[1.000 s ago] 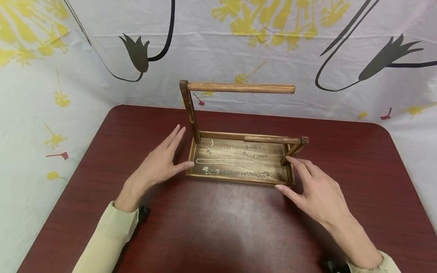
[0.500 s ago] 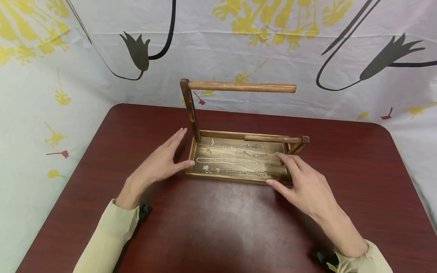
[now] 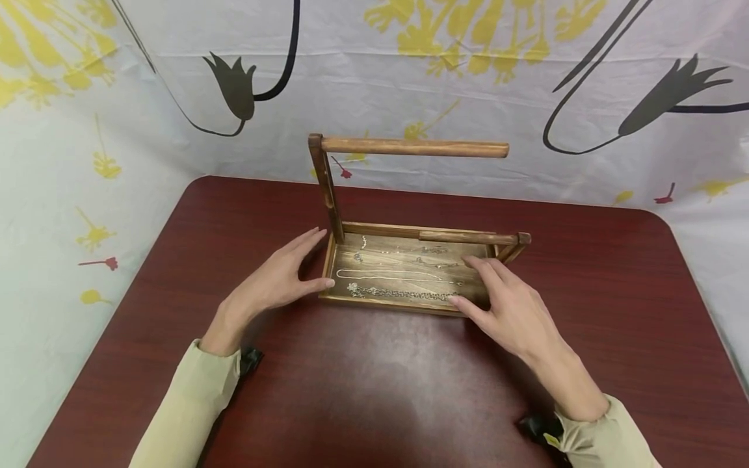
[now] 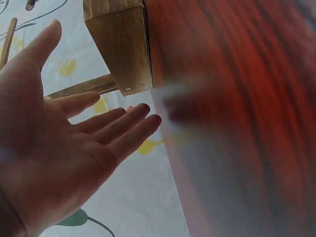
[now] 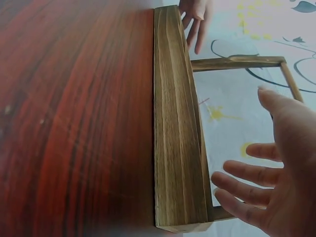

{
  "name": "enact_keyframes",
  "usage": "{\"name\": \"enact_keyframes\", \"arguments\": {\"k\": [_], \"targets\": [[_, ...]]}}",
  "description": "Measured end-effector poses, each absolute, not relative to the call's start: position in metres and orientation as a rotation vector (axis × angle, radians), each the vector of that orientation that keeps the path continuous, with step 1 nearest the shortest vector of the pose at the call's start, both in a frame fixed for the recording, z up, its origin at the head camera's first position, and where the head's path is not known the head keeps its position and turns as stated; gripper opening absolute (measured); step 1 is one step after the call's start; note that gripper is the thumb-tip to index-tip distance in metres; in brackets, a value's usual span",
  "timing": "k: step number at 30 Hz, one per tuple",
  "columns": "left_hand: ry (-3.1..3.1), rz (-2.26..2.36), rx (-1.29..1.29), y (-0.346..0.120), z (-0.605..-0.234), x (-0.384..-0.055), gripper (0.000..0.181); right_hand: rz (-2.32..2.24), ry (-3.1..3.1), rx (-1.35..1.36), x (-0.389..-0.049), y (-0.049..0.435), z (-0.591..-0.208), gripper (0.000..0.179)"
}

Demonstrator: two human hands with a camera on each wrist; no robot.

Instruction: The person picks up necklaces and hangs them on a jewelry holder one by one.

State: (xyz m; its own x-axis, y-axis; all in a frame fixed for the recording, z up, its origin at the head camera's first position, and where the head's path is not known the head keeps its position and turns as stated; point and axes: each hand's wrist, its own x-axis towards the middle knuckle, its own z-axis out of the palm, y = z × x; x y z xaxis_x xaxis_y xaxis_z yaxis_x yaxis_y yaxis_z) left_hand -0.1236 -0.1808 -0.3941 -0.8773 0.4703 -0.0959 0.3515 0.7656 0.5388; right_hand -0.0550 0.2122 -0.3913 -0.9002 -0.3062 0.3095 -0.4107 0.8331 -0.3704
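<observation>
A wooden jewelry stand (image 3: 392,307) with a shallow tray base stands on the table in the head view. Several silver necklaces lie in rows across the tray, among them a thick chain necklace (image 3: 404,295) near the front and a thin chain (image 3: 380,273) behind it. My left hand (image 3: 275,279) is beside the tray's left end, fingers extended and thumb by the rim; the left wrist view shows its palm holding nothing. Over the tray's right end hovers my right hand (image 3: 512,309), fingers relaxed and apart, hiding the front right corner. Whether its fingertips touch anything, I cannot tell.
The stand's tall bar (image 3: 409,147) rises on a left post, and a lower bar (image 3: 468,238) comes off a short right post. Around it spreads a dark red table (image 3: 374,390). A patterned white cloth (image 3: 351,78) hangs behind and at the sides.
My right hand has moved left, from the tray's right corner to over its right end. My left hand's fingertips have shifted slightly toward the tray. The stand and necklaces stay put.
</observation>
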Motion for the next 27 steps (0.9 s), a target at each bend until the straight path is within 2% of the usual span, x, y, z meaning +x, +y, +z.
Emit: {"name": "enact_keyframes", "arguments": {"k": [9,19,27], "targets": [[2.714,0.780,0.680,-0.180,-0.394,-0.126,0.090,0.710,-2.754,0.572,-0.068,0.205,-0.396,0.053],[2.685,0.794,0.722,-0.180,-0.393,-0.130,0.076,0.850,-2.752,0.566,-0.084,0.199,-0.403,0.048],[2.659,0.806,0.746,-0.180,-0.391,-0.133,0.075,0.893,-2.761,0.540,-0.093,0.192,-0.408,0.041]]}}
